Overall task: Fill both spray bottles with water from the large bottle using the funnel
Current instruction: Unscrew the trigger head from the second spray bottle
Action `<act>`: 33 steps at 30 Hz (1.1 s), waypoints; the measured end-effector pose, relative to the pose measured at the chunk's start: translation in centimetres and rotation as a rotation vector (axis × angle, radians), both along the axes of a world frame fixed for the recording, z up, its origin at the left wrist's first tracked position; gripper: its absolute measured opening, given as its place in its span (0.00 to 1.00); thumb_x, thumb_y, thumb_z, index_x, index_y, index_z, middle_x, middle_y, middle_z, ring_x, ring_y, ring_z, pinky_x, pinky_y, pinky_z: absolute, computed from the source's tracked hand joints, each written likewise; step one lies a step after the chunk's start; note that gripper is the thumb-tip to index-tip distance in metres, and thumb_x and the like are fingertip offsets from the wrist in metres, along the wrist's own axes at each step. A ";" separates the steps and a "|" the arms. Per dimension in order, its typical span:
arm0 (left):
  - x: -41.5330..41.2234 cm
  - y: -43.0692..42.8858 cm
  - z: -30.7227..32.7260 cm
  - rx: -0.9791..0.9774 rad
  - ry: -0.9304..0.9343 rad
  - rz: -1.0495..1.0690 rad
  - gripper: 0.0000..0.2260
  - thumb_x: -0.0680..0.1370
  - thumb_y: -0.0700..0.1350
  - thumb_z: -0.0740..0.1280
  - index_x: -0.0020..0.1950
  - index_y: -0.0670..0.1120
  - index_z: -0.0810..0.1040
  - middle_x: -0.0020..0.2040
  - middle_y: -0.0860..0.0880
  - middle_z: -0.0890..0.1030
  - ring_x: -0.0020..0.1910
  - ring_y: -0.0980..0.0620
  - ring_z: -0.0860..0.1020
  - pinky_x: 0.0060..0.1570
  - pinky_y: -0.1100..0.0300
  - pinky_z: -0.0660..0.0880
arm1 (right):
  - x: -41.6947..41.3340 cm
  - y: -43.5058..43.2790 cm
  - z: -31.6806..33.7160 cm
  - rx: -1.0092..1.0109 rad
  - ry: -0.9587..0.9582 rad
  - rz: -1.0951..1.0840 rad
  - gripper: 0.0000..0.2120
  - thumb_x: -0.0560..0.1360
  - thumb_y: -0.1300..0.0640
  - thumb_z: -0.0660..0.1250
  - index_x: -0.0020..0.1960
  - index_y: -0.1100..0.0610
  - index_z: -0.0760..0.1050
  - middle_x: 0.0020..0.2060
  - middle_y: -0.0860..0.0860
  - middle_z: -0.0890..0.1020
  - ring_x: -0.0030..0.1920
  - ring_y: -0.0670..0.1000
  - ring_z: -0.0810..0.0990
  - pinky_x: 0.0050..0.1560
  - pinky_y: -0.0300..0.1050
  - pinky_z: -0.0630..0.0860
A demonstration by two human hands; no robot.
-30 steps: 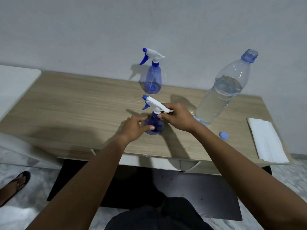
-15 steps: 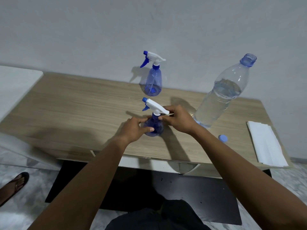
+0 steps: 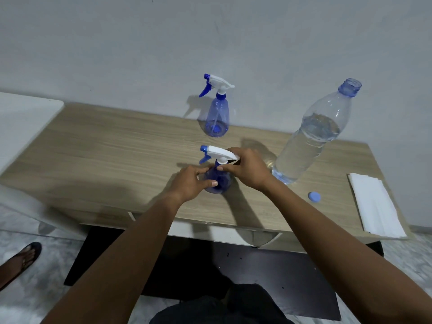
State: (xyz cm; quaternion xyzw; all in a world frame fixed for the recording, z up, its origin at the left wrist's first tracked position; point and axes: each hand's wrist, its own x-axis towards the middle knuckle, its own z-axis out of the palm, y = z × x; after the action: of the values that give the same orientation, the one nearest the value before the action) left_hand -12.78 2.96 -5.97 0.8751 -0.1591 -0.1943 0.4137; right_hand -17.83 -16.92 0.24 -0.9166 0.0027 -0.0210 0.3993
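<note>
Two blue spray bottles with white trigger heads stand on the wooden table (image 3: 117,155). The near spray bottle (image 3: 218,181) is at the table's middle. My left hand (image 3: 194,183) wraps its blue body from the left. My right hand (image 3: 247,169) pinches its neck just under the white trigger head. The far spray bottle (image 3: 217,113) stands alone by the wall. The large clear bottle (image 3: 308,141), uncapped and more than half full of water, stands to the right of my right hand. No funnel shows clearly; something clear lies behind my right hand.
A small blue cap (image 3: 314,196) lies on the table near the large bottle's base. A folded white cloth (image 3: 374,206) rests at the table's right edge. A white surface (image 3: 21,120) adjoins the table's left. A sandalled foot (image 3: 21,260) is on the floor at left.
Both hands have stayed on the near spray bottle. My right fingers have shifted slightly around its neck, and my left hand has closed further round the body.
</note>
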 end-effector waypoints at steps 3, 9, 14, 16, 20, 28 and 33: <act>0.0 -0.1 0.2 0.004 0.011 0.019 0.26 0.68 0.56 0.78 0.66 0.61 0.78 0.60 0.55 0.83 0.62 0.55 0.79 0.62 0.57 0.74 | -0.2 -0.8 0.0 0.011 0.039 0.041 0.06 0.74 0.57 0.75 0.51 0.49 0.85 0.32 0.38 0.80 0.32 0.38 0.74 0.40 0.39 0.70; -0.3 -0.1 0.7 0.008 0.033 0.023 0.27 0.65 0.61 0.77 0.64 0.64 0.78 0.59 0.57 0.84 0.61 0.56 0.79 0.64 0.52 0.74 | -0.3 -0.4 0.5 0.047 0.033 0.068 0.19 0.71 0.55 0.78 0.61 0.44 0.82 0.44 0.39 0.86 0.43 0.39 0.81 0.44 0.33 0.74; -0.4 0.0 0.5 0.005 0.028 0.019 0.32 0.62 0.66 0.74 0.65 0.63 0.77 0.63 0.60 0.81 0.65 0.57 0.77 0.67 0.50 0.73 | 0.2 -0.2 0.5 0.032 0.037 0.033 0.12 0.69 0.54 0.80 0.47 0.43 0.80 0.37 0.43 0.84 0.36 0.40 0.78 0.39 0.38 0.71; -0.5 0.0 0.7 -0.001 0.018 0.018 0.30 0.65 0.62 0.75 0.66 0.60 0.77 0.65 0.60 0.80 0.66 0.57 0.76 0.68 0.50 0.72 | 0.3 -0.5 0.3 0.066 0.050 0.038 0.11 0.70 0.56 0.80 0.44 0.43 0.80 0.35 0.43 0.83 0.34 0.38 0.77 0.38 0.35 0.70; -0.3 -0.2 0.9 0.029 0.008 0.020 0.27 0.68 0.59 0.77 0.67 0.59 0.77 0.64 0.53 0.81 0.65 0.52 0.77 0.65 0.54 0.73 | 0.2 -0.6 0.5 0.285 0.018 -0.060 0.07 0.70 0.59 0.80 0.47 0.56 0.84 0.40 0.56 0.87 0.39 0.44 0.80 0.45 0.46 0.76; 0.3 -0.6 1.8 0.044 -0.040 -0.057 0.26 0.68 0.53 0.79 0.65 0.55 0.80 0.62 0.51 0.82 0.60 0.51 0.80 0.62 0.53 0.76 | 1.4 -1.3 6.2 0.655 -0.167 -0.200 0.07 0.73 0.65 0.76 0.44 0.54 0.83 0.35 0.50 0.83 0.37 0.50 0.85 0.45 0.44 0.83; 0.4 -1.0 2.3 0.019 -0.065 -0.072 0.20 0.67 0.45 0.80 0.58 0.51 0.84 0.51 0.50 0.86 0.52 0.51 0.82 0.57 0.51 0.78 | 3.0 -3.2 6.6 0.537 -0.290 -0.318 0.10 0.72 0.59 0.79 0.52 0.53 0.85 0.40 0.49 0.87 0.40 0.48 0.84 0.45 0.45 0.83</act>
State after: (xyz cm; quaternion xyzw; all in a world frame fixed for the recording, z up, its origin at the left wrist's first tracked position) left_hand -12.41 1.99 -3.64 0.8784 -0.2022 -0.1822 0.3929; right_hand -14.81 -20.08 6.85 -0.7543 0.0940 -0.2117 0.6144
